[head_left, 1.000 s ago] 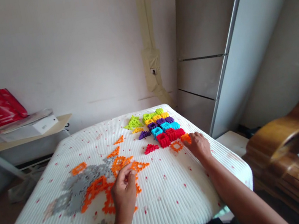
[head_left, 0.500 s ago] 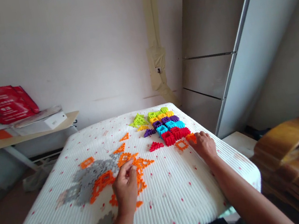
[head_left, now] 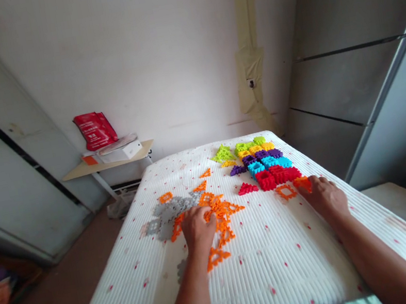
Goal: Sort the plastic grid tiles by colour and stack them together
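My left hand (head_left: pixel 200 228) is over the pile of orange interlocking building pieces (head_left: pixel 222 216), fingers curled and thumb pinched in, with orange showing at the fingertips. Grey toothed pieces (head_left: pixel 169 213) lie left of that pile, partly behind the hand. My right hand (head_left: pixel 326 198) has its fingers closed on an orange building piece (head_left: pixel 303 184) at the near right end of the sorted pieces. Beside it lies an orange square frame (head_left: pixel 286 192). Just beyond are red pieces (head_left: pixel 270 178), then light blue (head_left: pixel 257 168), purple (head_left: pixel 249 160), yellow (head_left: pixel 255 149) and green (head_left: pixel 241 146) rows.
All this rests on a bed-like surface with a white ribbed cover (head_left: pixel 270 266). Triangles in several colours, including a red one (head_left: pixel 247 187), lie left of the rows. Behind are a side table (head_left: pixel 122 163) with a red bag (head_left: pixel 95 130) and, at right, a refrigerator (head_left: pixel 335 81).
The view has turned left. My left hand has reached a bit further over the orange pile, its fingers turned down. My right hand stays at the orange piece by the red row.
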### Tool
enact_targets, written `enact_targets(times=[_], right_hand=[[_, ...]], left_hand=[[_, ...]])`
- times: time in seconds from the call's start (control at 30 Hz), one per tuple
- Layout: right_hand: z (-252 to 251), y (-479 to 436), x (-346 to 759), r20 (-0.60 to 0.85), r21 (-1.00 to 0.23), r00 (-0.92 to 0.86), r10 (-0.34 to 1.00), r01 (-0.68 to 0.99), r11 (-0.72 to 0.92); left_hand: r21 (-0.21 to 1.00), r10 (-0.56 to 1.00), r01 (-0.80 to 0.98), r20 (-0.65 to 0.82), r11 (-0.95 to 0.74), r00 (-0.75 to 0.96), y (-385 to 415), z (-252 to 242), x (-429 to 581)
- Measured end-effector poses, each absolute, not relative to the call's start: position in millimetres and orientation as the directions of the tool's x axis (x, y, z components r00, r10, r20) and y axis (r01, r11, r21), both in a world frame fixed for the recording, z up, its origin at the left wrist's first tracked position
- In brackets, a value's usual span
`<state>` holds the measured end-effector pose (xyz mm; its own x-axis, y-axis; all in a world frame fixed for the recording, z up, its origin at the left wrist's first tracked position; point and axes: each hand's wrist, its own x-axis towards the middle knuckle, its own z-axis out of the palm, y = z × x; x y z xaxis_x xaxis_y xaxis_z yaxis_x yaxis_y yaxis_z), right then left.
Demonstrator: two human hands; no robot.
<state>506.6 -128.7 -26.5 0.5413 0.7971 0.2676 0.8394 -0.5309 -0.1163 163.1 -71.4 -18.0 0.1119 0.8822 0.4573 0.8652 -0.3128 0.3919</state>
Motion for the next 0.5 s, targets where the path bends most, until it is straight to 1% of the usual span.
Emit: enact_targets(times=[0.1, 0.2, 0.37, 0.43, 0.5], right_hand=[[-25, -130, 506, 0.340, -0.109, 0.511, 0.789, 0.855, -0.507], [-23, -132, 504, 0.456, -0.094, 0.439, 0.774, 0.889, -0.448], [-23, -130, 500, 0.590, -0.093, 0.294, 0.751, 0.950, -0.299], [-23, -130, 497, 0.619, -0.114, 0.227, 0.752, 0.973, -0.200], [-22, -131, 489, 0.619, -0.153, 0.149, 0.771, 0.986, -0.067]], left_hand=[[0.277, 0.881, 0.893, 0.418, -0.355, 0.220, -79, -17, 173], [0.230, 0.888, 0.900, 0.372, -0.369, 0.269, -83, -19, 179], [0.230, 0.883, 0.886, 0.354, -0.402, 0.309, -84, -21, 179], [0.238, 0.872, 0.877, 0.376, -0.417, 0.312, -83, -21, 180], [0.257, 0.848, 0.861, 0.435, -0.440, 0.304, -83, -21, 183]])
